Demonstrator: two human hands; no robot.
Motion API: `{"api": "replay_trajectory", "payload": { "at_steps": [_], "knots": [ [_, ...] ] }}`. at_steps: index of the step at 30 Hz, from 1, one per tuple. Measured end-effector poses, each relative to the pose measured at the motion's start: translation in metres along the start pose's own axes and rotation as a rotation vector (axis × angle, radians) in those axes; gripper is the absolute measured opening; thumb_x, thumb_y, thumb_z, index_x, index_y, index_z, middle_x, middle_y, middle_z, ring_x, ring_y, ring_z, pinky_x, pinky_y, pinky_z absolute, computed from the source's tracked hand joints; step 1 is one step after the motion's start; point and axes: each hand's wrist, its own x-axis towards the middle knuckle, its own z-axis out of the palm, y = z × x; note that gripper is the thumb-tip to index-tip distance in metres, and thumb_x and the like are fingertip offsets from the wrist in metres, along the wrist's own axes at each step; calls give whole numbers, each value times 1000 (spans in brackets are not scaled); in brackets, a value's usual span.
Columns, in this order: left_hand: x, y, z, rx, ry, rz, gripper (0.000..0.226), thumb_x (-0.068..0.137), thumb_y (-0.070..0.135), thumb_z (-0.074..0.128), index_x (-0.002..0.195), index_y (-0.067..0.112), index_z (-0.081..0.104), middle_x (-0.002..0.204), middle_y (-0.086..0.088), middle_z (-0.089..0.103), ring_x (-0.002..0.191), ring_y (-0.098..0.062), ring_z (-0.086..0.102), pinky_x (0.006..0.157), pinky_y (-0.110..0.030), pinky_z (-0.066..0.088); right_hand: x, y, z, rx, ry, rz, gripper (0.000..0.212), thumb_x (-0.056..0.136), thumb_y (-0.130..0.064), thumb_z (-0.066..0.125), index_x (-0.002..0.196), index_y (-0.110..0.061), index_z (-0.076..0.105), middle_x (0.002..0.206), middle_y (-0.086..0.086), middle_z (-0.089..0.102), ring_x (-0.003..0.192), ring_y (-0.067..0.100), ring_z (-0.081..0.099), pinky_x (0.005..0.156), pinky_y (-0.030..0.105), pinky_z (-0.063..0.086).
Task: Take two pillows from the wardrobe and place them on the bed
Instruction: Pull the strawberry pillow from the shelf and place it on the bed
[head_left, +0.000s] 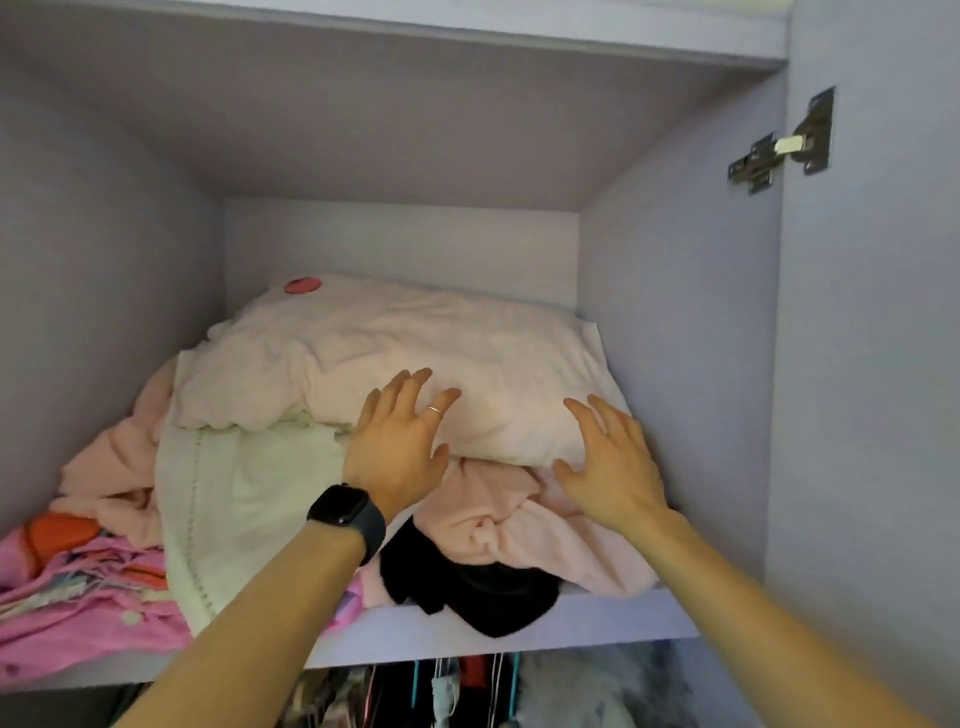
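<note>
Reaching into wardrobe (675, 322) — left hand (397, 449), right hand (610, 462), grip open, at pink pillow (395, 358), blankets (249, 499) crowding beneath

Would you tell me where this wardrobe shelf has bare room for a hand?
Bare board shows only along the shelf's front edge, right of the black garment. Open air above the pale pink pillow. Left side crowded with bedding.

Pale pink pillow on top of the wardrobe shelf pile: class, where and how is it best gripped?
Probably by the pillow's near edge, from the open front, left hand and right hand spread apart. It lies flat and wide on loose cloths, walls close beside it.
</note>
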Motion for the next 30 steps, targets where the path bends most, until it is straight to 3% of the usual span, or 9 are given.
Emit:
{"api": "replay_trajectory", "payload": {
  "at_steps": [5, 8, 11, 13, 17, 21, 22, 26, 30],
  "knots": [
    [35, -5, 44, 165, -64, 82, 93, 85, 33, 68, 156, 40, 9, 167, -5, 5, 152, -39, 2, 119, -59, 8, 38, 45, 18, -164, -238, 97, 104, 85, -46, 63, 153, -47, -15, 166, 1, -20, 152, 38, -3, 123, 50, 15],
    [43, -9, 61, 199, -123, 37, 94, 86, 28, 66, 156, 42, 4, 166, -6, 12, 151, -41, 10, 115, -64, 13, 46, 58, 28, -133, -241, 69, 106, 86, -33, 63, 149, -53, -19, 168, 5, -9, 150, 38, 14, 120, 49, 25],
    [42, -3, 63, 268, -95, 101, 76, 76, 7, 69, 145, 31, 48, 141, -14, 56, 126, -45, 54, 93, -67, 45, 47, 61, 32, -83, -153, -4, 90, 92, -21, 51, 153, -52, -8, 150, 10, 39, 125, 35, 51, 100, 41, 47],
    [45, -4, 60, 336, -41, 133, 71, 72, 2, 72, 138, 25, 58, 125, -14, 66, 109, -44, 64, 77, -61, 53, 48, 56, 30, -87, -90, -8, 85, 92, -16, 47, 154, -52, 0, 132, 10, 52, 111, 35, 58, 88, 40, 52],
    [52, -9, 36, 210, -83, 39, 74, 92, 4, 46, 155, 30, 20, 145, -5, 48, 128, -35, 47, 93, -49, 47, 46, 32, 2, 27, 3, 9, 70, 93, -20, 52, 152, -45, 25, 134, 18, 47, 106, 43, 59, 83, 44, 51],
    [32, -17, -6, -23, 30, -46, 67, 86, 15, 51, 148, 36, 35, 122, -1, 66, 102, -32, 62, 74, -39, 51, 9, -11, -40, 102, 118, -88, 50, 86, -28, 55, 136, -32, 52, 109, 14, 51, 93, 43, 60, 71, 43, 53],
    [22, -25, -16, -80, 41, -56, 66, 85, 18, 52, 146, 39, 38, 123, -1, 66, 102, -33, 63, 73, -38, 51, -6, -23, -48, 108, 140, -121, 49, 83, -29, 55, 132, -28, 56, 107, 13, 52, 90, 41, 59, 69, 44, 53],
    [-39, -59, -48, -190, 104, -19, 65, 85, 14, 59, 141, 43, 44, 127, 2, 67, 109, -27, 64, 79, -33, 52, -83, -75, -58, 94, 245, -263, 50, 74, -1, 71, 122, -17, 67, 96, 13, 53, 80, 37, 57, 57, 41, 50],
    [-113, -95, -70, -245, 107, -61, 66, 83, 0, 63, 136, 38, 52, 125, 1, 69, 100, -28, 68, 74, -24, 48, -170, -143, -33, 105, 272, -423, 53, 62, 0, 68, 114, -12, 67, 87, 10, 51, 74, 30, 51, 41, 36, 42]
  ]
}}
